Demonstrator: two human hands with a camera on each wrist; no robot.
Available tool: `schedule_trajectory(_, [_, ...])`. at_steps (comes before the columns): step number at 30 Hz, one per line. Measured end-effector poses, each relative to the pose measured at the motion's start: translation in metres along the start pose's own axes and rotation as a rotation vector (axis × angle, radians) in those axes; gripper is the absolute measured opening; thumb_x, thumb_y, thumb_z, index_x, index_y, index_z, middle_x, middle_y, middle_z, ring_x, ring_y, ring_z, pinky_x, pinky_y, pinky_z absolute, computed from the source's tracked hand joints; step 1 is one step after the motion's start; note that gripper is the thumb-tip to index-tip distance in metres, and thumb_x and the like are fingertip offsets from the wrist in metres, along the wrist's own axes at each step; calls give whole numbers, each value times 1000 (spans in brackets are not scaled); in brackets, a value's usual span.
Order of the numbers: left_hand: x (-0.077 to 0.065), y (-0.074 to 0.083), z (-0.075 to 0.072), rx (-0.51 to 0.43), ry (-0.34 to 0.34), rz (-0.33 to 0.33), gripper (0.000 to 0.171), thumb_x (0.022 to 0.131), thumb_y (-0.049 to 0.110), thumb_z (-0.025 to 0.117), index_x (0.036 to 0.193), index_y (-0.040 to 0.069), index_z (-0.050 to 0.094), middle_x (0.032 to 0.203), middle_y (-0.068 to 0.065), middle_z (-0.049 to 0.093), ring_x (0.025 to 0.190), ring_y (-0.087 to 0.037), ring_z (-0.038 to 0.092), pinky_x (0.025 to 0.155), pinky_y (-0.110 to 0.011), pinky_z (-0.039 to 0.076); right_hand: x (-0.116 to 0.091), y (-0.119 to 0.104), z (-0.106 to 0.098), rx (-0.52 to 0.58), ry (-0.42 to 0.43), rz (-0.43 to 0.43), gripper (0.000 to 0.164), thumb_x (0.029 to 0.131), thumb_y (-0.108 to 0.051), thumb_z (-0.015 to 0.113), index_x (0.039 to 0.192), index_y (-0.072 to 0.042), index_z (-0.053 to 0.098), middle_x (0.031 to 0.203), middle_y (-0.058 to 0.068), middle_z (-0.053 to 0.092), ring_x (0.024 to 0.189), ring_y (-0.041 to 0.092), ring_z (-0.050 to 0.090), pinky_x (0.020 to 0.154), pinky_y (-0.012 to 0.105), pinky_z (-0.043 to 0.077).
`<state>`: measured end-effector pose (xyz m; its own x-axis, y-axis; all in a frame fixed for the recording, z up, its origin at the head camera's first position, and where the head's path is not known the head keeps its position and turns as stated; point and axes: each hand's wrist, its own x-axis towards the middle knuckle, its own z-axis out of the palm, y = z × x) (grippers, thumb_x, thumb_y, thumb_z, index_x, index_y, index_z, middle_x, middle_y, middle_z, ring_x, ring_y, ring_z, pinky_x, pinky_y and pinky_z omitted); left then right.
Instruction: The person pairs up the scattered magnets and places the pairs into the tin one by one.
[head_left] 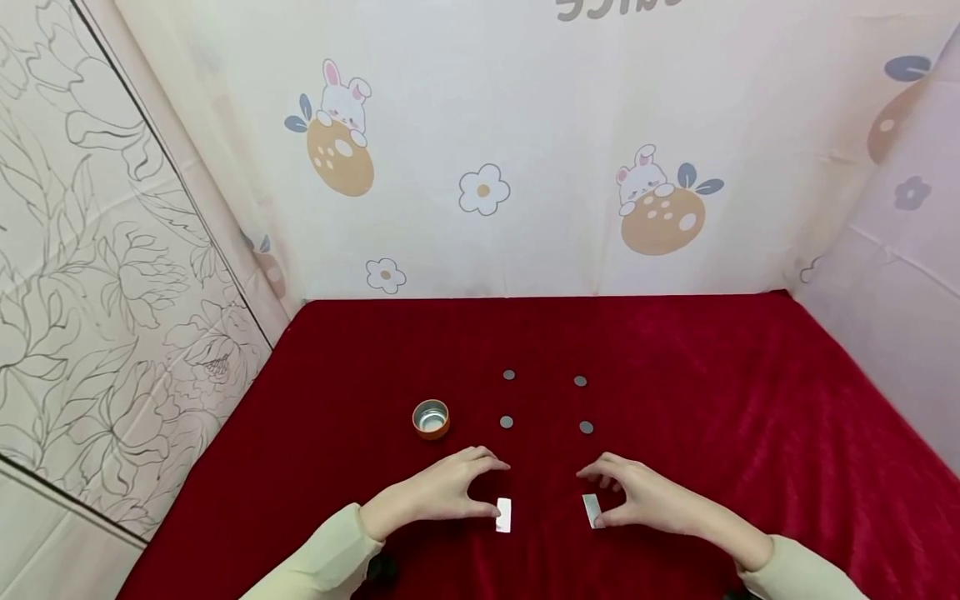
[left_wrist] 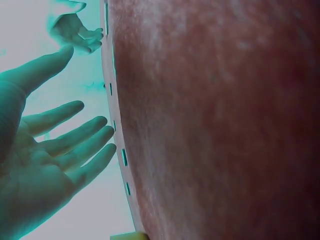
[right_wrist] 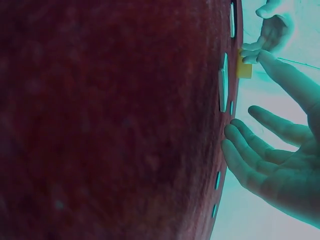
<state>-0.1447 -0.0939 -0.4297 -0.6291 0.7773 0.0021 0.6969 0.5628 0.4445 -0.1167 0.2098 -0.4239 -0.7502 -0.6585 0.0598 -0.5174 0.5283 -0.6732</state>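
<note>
My left hand (head_left: 453, 487) hovers with thumb and fingers spread apart, holding nothing. Its thumb tip overlaps the edge of a small white rectangular piece (head_left: 503, 516) in the head view. Opposite it, my right hand (head_left: 637, 492) has the same loose, parted fingers, palm facing the left hand. A second rectangular piece (head_left: 592, 508), greyer from above, lies on the red cloth between its thumb and fingers. In the right wrist view this piece (right_wrist: 223, 82) rests on the cloth, apart from the fingers (right_wrist: 245, 160). The left wrist view shows fingers (left_wrist: 82, 135) extended with an empty palm.
Several grey discs lie on the cloth beyond the hands, among them a near left disc (head_left: 507, 422) and a far right disc (head_left: 581, 381). To their left stands a small orange bowl (head_left: 431, 420) with a silvery inside. A printed curtain (head_left: 555, 242) hangs behind the red-covered table (head_left: 697, 358).
</note>
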Motion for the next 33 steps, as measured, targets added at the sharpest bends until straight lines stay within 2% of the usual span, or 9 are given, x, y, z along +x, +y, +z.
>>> schedule_trajectory(6, [4,2,3,-53,-40,4,41,78,32,68,113,13,57,101,8,50,89,-3,48,77,-14,41,1,0,4,16,-36,-5,44,73,-28,72,106,-4,57,92,-6,51,79,6,50,66,24,44])
schedule_trajectory(13, [7,2,9,-59,-92,1,42,75,33,70,109,13,56,94,9,48,85,-1,47,75,-12,40,3,1,6,7,-52,15,42,69,-22,74,104,-4,57,93,-5,51,79,5,49,66,23,44])
schedule_trajectory(22, [9,4,12,-4,-118,33,41,71,35,73,102,12,57,90,10,45,80,0,41,70,-11,38,6,-2,10,-12,-52,64,37,64,-13,76,95,-7,56,91,-7,48,77,5,46,67,22,43])
schedule_trajectory(33, [14,9,15,81,-107,22,34,68,32,75,92,14,57,82,12,43,75,0,38,66,-10,36,7,-5,14,-98,-7,27,33,58,-5,75,84,-8,55,81,-9,45,70,3,43,61,18,41])
